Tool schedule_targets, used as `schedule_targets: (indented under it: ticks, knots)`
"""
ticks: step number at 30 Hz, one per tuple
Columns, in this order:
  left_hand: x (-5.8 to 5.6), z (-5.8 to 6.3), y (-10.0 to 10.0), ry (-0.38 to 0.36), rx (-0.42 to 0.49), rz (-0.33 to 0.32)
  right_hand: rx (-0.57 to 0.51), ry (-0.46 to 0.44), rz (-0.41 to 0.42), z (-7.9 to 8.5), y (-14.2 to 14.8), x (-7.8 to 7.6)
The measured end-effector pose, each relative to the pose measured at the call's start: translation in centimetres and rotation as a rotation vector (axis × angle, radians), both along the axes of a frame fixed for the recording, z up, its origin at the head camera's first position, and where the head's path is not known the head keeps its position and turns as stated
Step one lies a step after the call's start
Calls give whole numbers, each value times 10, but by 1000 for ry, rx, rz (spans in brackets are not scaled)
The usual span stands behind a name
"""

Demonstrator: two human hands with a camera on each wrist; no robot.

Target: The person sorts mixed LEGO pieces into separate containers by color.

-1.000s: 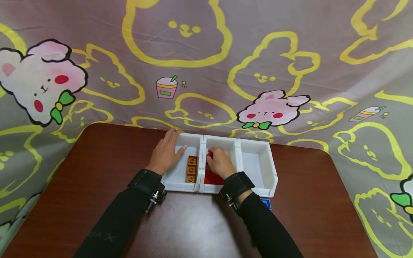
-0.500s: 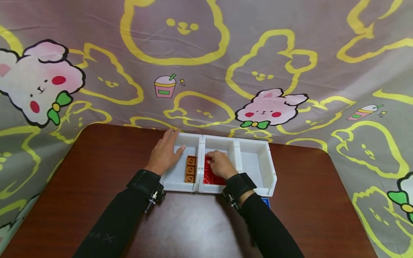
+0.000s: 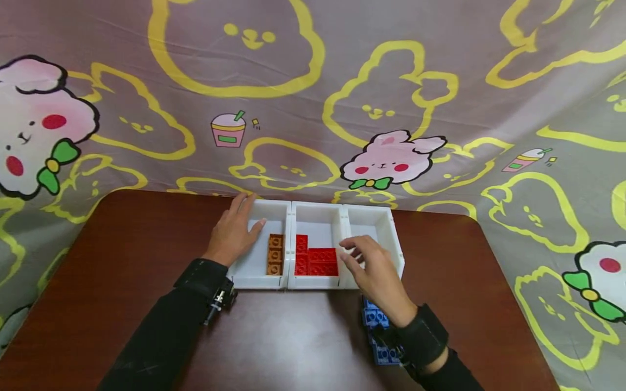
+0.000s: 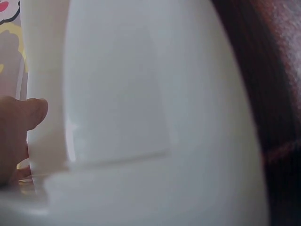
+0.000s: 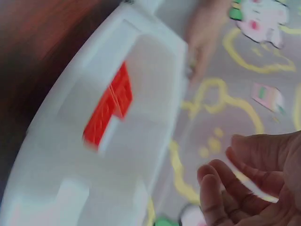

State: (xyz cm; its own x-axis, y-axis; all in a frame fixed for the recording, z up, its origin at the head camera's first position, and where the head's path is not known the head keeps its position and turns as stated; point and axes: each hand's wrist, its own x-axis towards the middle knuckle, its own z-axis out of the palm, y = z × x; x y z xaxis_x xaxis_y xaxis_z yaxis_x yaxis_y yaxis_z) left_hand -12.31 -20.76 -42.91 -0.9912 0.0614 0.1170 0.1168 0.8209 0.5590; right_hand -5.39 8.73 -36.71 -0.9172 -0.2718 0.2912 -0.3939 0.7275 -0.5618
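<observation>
Three white bins stand side by side. Over the outer side of the left bin (image 3: 255, 263) rests my left hand (image 3: 229, 233), fingers extended toward the back and thumb reaching inside. A column of brown toy building bricks (image 3: 275, 255) lies along that bin's right wall. Red toy building bricks (image 3: 323, 263) lie in an L shape in the middle bin (image 3: 318, 220). My right hand (image 3: 379, 271) hovers over the right bin (image 3: 397, 239), its fingers loosely bent with nothing between them, as the right wrist view also shows. Blue toy building bricks (image 3: 386, 355) sit under the right wrist, partly hidden.
All of this is on a dark brown table (image 3: 293, 336). Behind the bins hangs a curtain (image 3: 288, 119) with cartoon rabbits and yellow outlines, close to the table's back edge.
My right hand has let go of a red brick in the middle bin and moved right, uncovering the red and blue bricks. The left hand stays on its bin; the head view has shifted slightly.
</observation>
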Motion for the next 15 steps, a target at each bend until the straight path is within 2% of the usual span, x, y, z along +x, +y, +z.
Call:
schedule_targets:
  ticks: [4, 8, 11, 15]
  knots:
    - [-2, 2, -3, 9, -15, 2, 80, 47, -168, -9, 36, 27]
    - [-3, 2, -3, 3, -20, -6, 216, -44, -325, -35, 56, 47]
    - [-3, 2, -3, 1, -22, -8, 258, -124, -408, -54, 57, 53]
    - [-1, 0, -2, 5, -20, -19, 233, -129, -460, -72, 51, 53]
